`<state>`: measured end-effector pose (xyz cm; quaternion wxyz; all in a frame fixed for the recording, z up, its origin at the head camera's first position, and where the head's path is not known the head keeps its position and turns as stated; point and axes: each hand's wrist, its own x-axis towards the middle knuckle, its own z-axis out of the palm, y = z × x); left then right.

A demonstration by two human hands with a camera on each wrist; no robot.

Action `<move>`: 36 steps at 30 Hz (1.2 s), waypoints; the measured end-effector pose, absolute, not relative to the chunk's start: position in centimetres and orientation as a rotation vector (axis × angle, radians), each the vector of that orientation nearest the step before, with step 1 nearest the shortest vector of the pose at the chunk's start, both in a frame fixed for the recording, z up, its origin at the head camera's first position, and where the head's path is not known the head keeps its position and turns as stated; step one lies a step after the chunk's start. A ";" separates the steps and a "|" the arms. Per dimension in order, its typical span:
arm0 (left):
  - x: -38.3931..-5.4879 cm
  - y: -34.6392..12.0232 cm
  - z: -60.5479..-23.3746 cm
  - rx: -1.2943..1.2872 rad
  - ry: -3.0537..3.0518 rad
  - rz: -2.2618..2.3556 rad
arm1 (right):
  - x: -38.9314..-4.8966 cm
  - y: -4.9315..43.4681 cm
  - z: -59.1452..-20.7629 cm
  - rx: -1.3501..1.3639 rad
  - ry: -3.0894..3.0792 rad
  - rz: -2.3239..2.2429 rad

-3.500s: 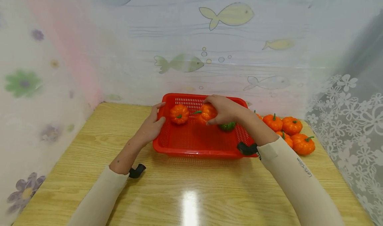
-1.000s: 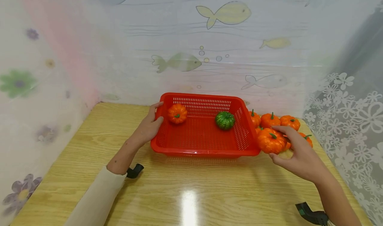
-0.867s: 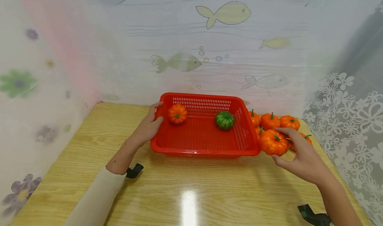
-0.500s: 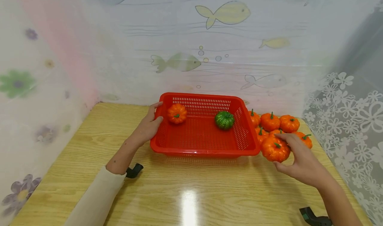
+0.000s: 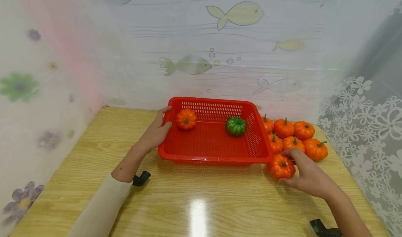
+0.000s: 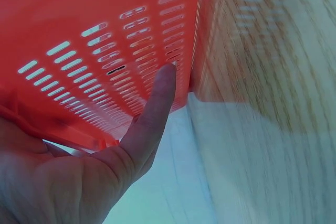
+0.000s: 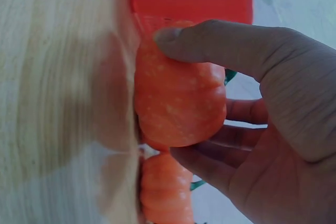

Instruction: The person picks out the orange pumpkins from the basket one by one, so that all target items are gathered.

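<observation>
A red plastic basket (image 5: 204,159) with slotted walls sits on the wooden table. My left hand (image 5: 157,130) grips its left rim; in the left wrist view one finger (image 6: 155,111) lies against the outside of the slotted wall. Inside the basket are an orange toy pumpkin (image 5: 186,119) at left and a green toy pumpkin (image 5: 236,126) at right. My right hand (image 5: 309,174) holds another orange pumpkin (image 5: 281,167) between thumb and fingers, beside the basket's front right corner. In the right wrist view this pumpkin (image 7: 181,95) is at the table surface, its stem pointing toward the palm.
Several more orange pumpkins (image 5: 293,144) stand in two rows right of the basket, behind the held one. A fish-patterned curtain (image 5: 220,55) hangs along the table's back edge. A lacy white-flowered sheet (image 5: 373,125) hangs at the right. Bare wooden table (image 5: 176,202) lies in front.
My right hand left the basket, letting go of the orange pumpkin at the back left row; it carried a pumpkin rightward, then down toward the table's front. My left hand stayed on the rim.
</observation>
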<state>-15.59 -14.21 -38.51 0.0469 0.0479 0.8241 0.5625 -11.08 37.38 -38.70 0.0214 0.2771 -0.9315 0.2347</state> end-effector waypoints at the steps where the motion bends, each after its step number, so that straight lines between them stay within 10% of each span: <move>1: -15.6 -14.2 -38.5 0.146 2.513 1.717 | -11.1 37.3 -38.8 0.851 -2.908 0.728; 36: -15.6 -14.3 -38.6 0.128 2.518 1.714 | -9.9 36.4 -35.7 0.915 -2.832 0.578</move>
